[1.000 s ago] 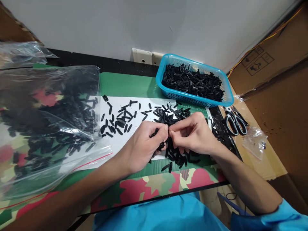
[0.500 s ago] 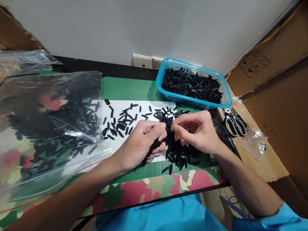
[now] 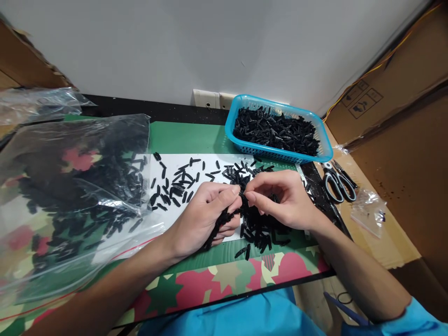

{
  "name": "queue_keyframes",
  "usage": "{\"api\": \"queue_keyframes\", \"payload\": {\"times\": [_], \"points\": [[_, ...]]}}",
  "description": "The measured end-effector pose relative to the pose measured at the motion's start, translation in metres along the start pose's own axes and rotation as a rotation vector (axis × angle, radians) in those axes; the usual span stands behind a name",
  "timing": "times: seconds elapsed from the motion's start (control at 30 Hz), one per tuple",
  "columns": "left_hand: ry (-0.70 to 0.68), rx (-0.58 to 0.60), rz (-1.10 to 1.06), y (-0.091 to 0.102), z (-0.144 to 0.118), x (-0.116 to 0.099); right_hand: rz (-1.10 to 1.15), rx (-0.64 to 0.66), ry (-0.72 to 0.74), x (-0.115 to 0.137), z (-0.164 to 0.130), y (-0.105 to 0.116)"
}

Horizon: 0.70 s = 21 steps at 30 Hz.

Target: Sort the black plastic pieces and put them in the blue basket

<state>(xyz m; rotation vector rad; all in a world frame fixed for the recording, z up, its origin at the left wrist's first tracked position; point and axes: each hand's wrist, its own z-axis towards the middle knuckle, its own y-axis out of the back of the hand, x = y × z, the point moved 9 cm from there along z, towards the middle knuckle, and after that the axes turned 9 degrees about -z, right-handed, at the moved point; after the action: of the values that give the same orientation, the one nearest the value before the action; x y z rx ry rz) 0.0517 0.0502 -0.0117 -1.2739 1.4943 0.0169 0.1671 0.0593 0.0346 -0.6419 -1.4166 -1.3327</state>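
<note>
**Left hand point(image 3: 206, 214) closed on black strips point(image 3: 217, 228), right hand point(image 3: 287, 198) close by, both on the near side of the blue basket point(image 3: 326, 148)**

The left hand's grip is curled around a bunch of strips that pokes out below its palm; most of the bunch is hidden. Its thumb presses toward the forefinger, and whatever lies between them cannot be seen. The right hand's grip has thumb and forefinger almost meeting, just beside the left thumb; I cannot tell whether they pinch a strip.

Under the hands, nearer than the basket, a heap point(image 3: 261, 221) of strips is partly covered by the right hand. More lie scattered to the basket's near left on a white sheet point(image 3: 168, 219), itself partly hidden. The basket holds a deep load; its lower layers are out of sight.

Farther left of the basket, a clear bag point(image 3: 80, 186) blurs the strips behind its film and is cut off by the view's left edge. To the basket's near right lie scissors point(image 3: 333, 174) on cardboard point(image 3: 395, 247), beside a slim tool point(image 3: 345, 172) that is hard to make out.
</note>
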Motion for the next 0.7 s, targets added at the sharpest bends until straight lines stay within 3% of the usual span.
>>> {"api": "queue_keyframes", "payload": {"times": [0.27, 0.5, 0.7], "points": [[-0.023, 0.024, 0.019, 0.0, 0.0, 0.0, 0.045, 0.085, -0.055, -0.005, 0.0, -0.009], [-0.058, 0.051, 0.059, -0.001, -0.001, -0.002, 0.237, 0.148, -0.136, -0.012, -0.001, -0.017], [-0.069, 0.021, 0.059, 0.002, -0.001, -0.002, 0.396, 0.116, -0.193, -0.02, -0.001, -0.021]]}}
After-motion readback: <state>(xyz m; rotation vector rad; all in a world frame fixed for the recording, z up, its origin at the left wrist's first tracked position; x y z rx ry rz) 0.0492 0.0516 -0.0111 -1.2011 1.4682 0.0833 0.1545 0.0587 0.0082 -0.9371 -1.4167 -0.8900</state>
